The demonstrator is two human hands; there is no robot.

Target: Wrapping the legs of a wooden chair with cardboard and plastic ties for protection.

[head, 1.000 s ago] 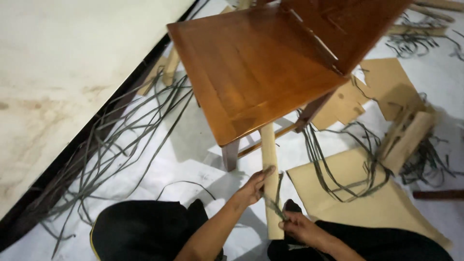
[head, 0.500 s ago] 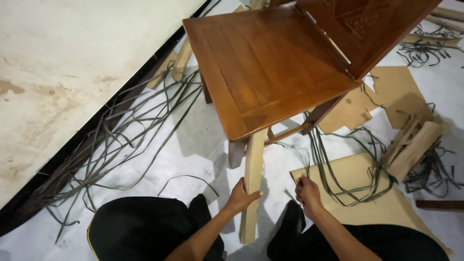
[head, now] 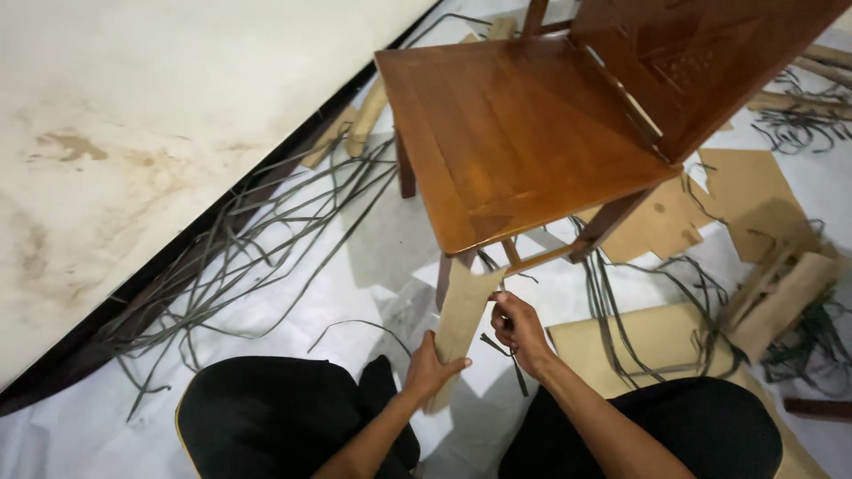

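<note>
The long tan cardboard sleeve (head: 461, 319) wraps the front leg of the brown polished wooden chair (head: 524, 133), its top just under the seat edge and its lower end slanting down towards my knees; my left hand (head: 432, 371) has its fingers clamped round the lower part of that sleeve, thumb across the face; my right hand (head: 519, 328) sits just beside the sleeve's upper edge, fingers pinched together on a thin dark plastic strap (head: 506, 348) that trails down below my wrist; I cannot tell whether the strap passes behind the sleeve; the chair stands on the white sheeted floor (head: 355, 266), with a tangle of loose grey straps (head: 231, 257) along the dark skirting of the stained wall (head: 133, 133), flat brown cardboard sheets (head: 737, 191) to the right, and more wrapped wooden pieces (head: 781, 293) beyond them. As I judge it, the sleeve is loose and tilted off the leg; if my left grip slackens it could slide down or spring open; the narrow strap could slip from my pinch or snag on the stretcher rail above it.
</note>
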